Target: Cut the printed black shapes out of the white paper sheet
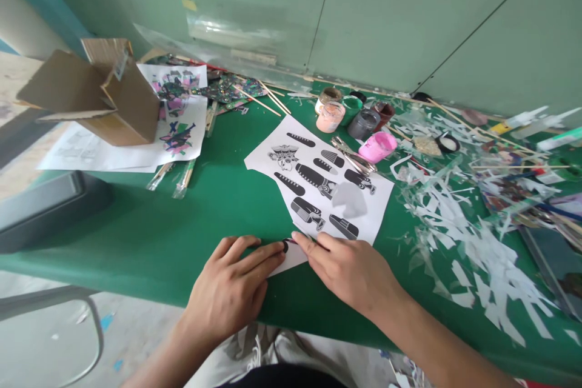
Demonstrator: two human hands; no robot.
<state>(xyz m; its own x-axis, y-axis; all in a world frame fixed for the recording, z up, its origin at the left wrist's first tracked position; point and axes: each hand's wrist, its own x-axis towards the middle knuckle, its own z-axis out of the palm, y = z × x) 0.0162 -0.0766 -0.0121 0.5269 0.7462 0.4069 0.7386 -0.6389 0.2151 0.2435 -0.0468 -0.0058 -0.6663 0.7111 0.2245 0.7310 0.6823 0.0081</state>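
Green tabletop [231, 206] beneath, my left hand [234, 282] and right hand [350, 267] press extended fingers onto a small white paper piece [290, 263], apparently steadying it, any pinch hidden; just beyond, a silver metal tool [361, 162] perhaps weights a white, black-printed paper sheet [313, 156].

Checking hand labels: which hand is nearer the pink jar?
Right. The right hand is below and slightly left of the pink jar in view; the left hand is farther off, lower left.

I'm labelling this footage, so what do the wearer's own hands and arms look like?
The left hand and right hand are bare, with no gloves, rings, watch or bracelet showing. No sleeves cover the visible forearms.
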